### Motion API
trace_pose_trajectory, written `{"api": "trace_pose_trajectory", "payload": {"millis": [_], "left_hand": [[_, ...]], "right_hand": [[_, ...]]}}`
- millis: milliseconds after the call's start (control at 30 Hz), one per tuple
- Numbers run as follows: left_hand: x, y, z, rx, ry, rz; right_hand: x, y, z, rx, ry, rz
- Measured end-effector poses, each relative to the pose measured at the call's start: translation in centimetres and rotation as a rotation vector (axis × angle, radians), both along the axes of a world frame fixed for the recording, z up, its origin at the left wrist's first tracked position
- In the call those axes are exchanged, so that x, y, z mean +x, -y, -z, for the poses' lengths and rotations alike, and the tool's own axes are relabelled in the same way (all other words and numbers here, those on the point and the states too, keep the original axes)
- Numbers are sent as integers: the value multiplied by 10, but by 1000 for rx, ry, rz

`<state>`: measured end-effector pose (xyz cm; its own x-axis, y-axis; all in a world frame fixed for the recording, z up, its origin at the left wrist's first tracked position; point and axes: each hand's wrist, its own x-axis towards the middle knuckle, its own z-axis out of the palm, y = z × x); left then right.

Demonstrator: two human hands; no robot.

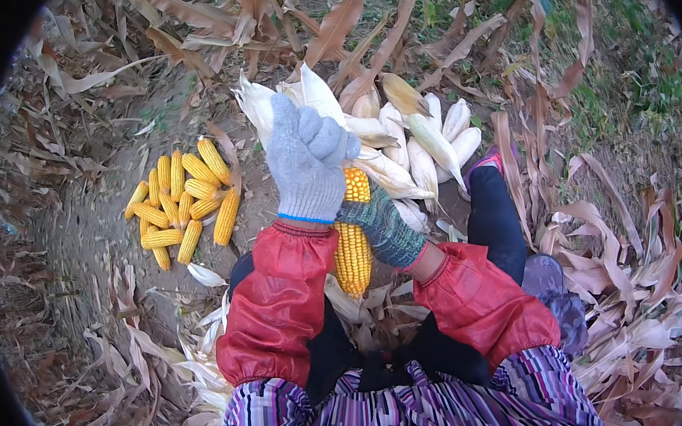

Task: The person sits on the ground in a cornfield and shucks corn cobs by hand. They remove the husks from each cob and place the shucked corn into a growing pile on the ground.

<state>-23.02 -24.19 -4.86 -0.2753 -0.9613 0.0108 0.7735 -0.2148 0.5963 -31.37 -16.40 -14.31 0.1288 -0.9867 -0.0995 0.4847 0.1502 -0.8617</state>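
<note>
My left hand [309, 154], in a pale grey knit glove with a blue cuff edge, grips pale corn husk [256, 107] at the upper end of a yellow ear of corn [353, 258]. Just right of it, my right hand [382, 224], in a dark green knit glove, is closed around the middle of that ear, whose kernels are bare above and below the fingers. Husked yellow ears [182, 197] lie in a pile on the soil to the left. Several ears still in pale husks [421, 150] are heaped beyond and right of my hands.
Dry corn stalks and leaves [347, 21] hang over the far side. Loose husks [207, 361] lie at the lower left, and more dry husks [629, 333] at the lower right. My shoe [492, 161] touches the right side of the unhusked heap.
</note>
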Motion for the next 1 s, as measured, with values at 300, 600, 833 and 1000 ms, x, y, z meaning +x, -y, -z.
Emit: {"api": "trace_pose_trajectory", "payload": {"millis": [300,600,833,1000], "left_hand": [[68,42,8,-259,-362,133],[171,76,42,136,488,-678],[434,-100,27,433,1525,-763],[465,-249,77,417,2390,1419]], "right_hand": [[-11,13,-46,-71,-35,-236],[18,-20,-46,18,-54,-416],[-41,-23,-25,173,402,-447],[-58,-12,-27,171,918,-254]]}}
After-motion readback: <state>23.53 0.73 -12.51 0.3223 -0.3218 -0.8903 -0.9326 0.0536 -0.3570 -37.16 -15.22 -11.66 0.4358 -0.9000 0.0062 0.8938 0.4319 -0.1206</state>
